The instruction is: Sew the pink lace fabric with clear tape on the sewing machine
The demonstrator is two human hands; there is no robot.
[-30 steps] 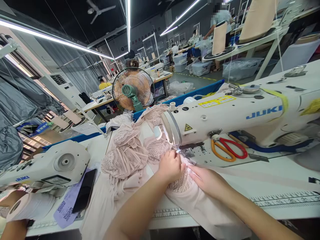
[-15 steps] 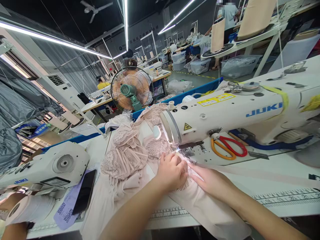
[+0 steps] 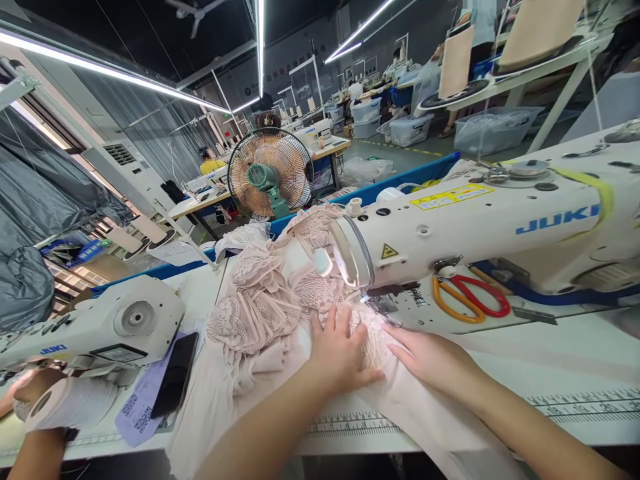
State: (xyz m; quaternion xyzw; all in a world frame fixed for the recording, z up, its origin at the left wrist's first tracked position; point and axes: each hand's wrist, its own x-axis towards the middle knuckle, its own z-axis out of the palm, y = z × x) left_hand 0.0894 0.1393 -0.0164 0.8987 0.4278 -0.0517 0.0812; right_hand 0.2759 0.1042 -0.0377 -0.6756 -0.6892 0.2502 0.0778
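Left hand flat and spread, palm down, fingers fanned over pale pink lace fabric; right hand just beside it, also flat, fingers together and pointing toward the needle area, resting on the same cloth. Directly beyond both hands, one large white sewing machine marked JUKI, its head ending just above the fingertips, a lit lamp at the end face. Beneath everything, one white table with a printed ruler strip along the near edge, to the right of the right hand. Under and left-beyond the left hand, the fabric: blush pink, part smooth and plain where it drapes over the table edge, part openwork lace with scalloped pattern, bunched in a heap with thin straps or strips across it. Far left of the left hand, a second, smaller white machine. Well beyond the heap, one round fan with green motor housing. Left of the left forearm, one lilac paper sheet with printed codes, one dark phone lying on it. Right-beyond the right hand, on the machine bed, one pair of scissors, one handle red, the other orange.
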